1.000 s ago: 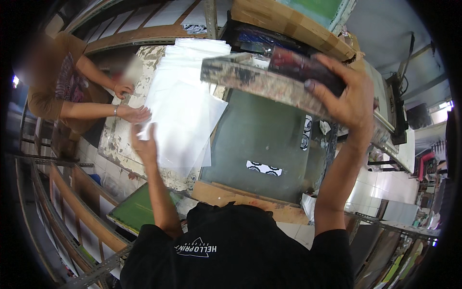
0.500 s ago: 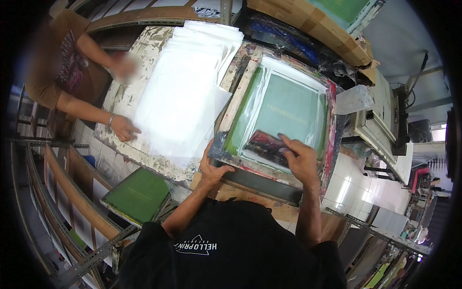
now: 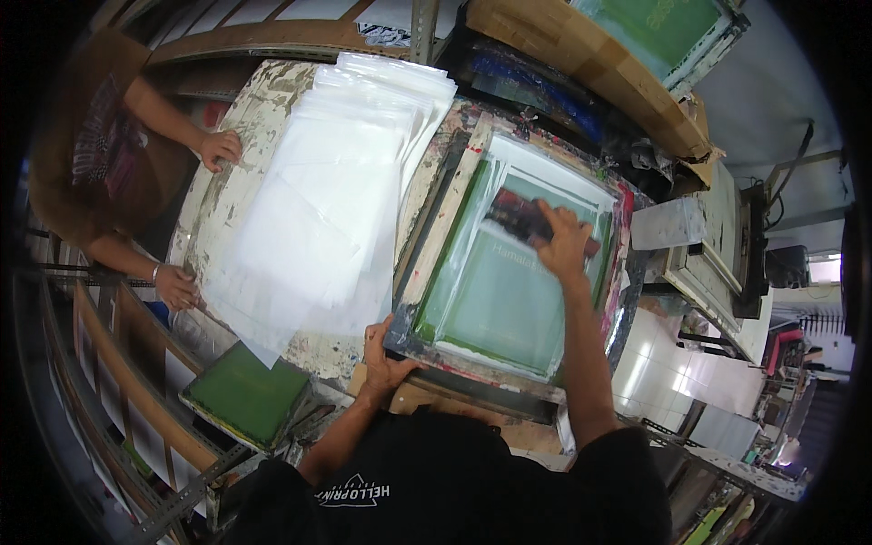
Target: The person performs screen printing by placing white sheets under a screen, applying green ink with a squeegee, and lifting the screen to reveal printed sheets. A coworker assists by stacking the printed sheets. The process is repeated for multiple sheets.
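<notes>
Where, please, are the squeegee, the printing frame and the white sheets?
Squeegee point(image 3: 520, 216), head view: body's left part.
Printing frame point(image 3: 442, 231), head view: left wooden bar.
White sheets point(image 3: 322, 186), head view: top sheet's middle.

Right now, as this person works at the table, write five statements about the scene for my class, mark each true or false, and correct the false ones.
1. The right hand holds a dark squeegee over the framed screen. True.
2. The left hand lies on top of the white sheets. False: it is at the near left corner of the framed screen.
3. The white sheets are to the left of the framed screen. True.
4. The framed screen stands upright on one edge. False: it lies face up, with its green mesh showing.
5. A translucent plastic container is to the right of the framed screen. True.
</notes>
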The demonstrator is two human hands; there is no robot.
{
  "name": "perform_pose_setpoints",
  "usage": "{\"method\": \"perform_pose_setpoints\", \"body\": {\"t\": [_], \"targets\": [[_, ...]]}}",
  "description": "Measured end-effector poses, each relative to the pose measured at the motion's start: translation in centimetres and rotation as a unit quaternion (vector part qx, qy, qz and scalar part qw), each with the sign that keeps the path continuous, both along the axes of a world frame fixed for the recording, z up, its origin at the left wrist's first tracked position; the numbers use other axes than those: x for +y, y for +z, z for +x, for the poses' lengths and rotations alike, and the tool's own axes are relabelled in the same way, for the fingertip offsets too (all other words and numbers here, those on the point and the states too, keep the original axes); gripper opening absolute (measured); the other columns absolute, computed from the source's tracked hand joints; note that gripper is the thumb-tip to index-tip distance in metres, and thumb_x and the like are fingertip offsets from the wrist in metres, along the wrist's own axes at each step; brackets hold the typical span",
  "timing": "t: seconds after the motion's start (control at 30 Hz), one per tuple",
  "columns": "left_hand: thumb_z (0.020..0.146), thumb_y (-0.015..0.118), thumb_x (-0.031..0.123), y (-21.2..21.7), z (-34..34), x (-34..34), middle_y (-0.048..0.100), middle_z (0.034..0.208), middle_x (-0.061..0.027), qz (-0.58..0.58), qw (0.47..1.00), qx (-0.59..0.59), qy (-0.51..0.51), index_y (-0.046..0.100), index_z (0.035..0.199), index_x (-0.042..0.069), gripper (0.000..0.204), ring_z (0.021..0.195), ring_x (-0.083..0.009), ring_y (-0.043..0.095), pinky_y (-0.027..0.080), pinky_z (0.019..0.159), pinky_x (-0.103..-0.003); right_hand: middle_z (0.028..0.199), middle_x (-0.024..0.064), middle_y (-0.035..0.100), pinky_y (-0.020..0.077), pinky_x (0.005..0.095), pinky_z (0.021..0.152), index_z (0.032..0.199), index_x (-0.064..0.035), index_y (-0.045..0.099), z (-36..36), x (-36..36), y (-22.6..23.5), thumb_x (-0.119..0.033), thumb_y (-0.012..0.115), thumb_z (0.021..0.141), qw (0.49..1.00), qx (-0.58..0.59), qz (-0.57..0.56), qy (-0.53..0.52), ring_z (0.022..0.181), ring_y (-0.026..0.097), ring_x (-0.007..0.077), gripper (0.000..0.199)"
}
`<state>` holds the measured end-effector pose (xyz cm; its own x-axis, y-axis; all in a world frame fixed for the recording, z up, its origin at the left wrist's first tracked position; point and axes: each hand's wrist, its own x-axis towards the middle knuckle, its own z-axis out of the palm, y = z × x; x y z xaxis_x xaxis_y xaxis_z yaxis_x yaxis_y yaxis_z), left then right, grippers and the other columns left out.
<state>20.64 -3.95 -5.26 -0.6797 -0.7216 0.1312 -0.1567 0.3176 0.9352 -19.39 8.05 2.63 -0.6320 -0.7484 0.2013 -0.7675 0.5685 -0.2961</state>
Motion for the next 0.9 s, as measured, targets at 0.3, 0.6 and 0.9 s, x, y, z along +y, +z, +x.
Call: {"method": "perform_pose_setpoints", "body": {"t": [0.3,0.6,0.9], "targets": [[0.052,0.102,0.033,-0.8,-0.5,-0.1,0.055,0.12,-0.0172,0.022,0.999,0.03,-0.015,0.049,0.14,-0.006,0.11,0.113,-0.0336,0.053,0.044,0.1,-0.047,0.128,0.0077,0.058,0.0339,0.0567,0.098,0.143,-0.029,0.059,-14.8,-5.5,-2.7,-0.028,0.083,0.06,0.992,0.096,0.022,-0.077,0.125,0.048,0.0305,0.086],[0.062,0.098,0.051,1.1,-1.1,0.2,0.05,0.121,-0.0107,0.039,0.998,0.037,-0.013,0.044,0.138,-0.006,0.11,0.111,-0.0239,0.053,0.045,0.099,-0.039,0.111,0.0139,0.071,0.0524,0.0465,0.094,0.111,-0.0067,0.072,-9.2,4.1,4.0,-0.019,0.074,0.073,0.966,0.147,-0.117,-0.176,0.109,0.065,0.0347,0.04],[0.063,0.099,0.043,2.1,-1.5,0.6,0.048,0.121,-0.009,0.1,0.992,0.068,-0.032,0.042,0.138,-0.004,0.106,0.111,-0.022,0.052,0.046,0.1,-0.038,0.098,0.0206,0.074,0.0557,0.0486,0.082,0.097,-0.0113,0.079,-5.3,19.9,-1.6,-0.02,0.068,0.077,0.931,-0.028,0.036,-0.362,0.093,0.071,0.0409,0.024]]}}
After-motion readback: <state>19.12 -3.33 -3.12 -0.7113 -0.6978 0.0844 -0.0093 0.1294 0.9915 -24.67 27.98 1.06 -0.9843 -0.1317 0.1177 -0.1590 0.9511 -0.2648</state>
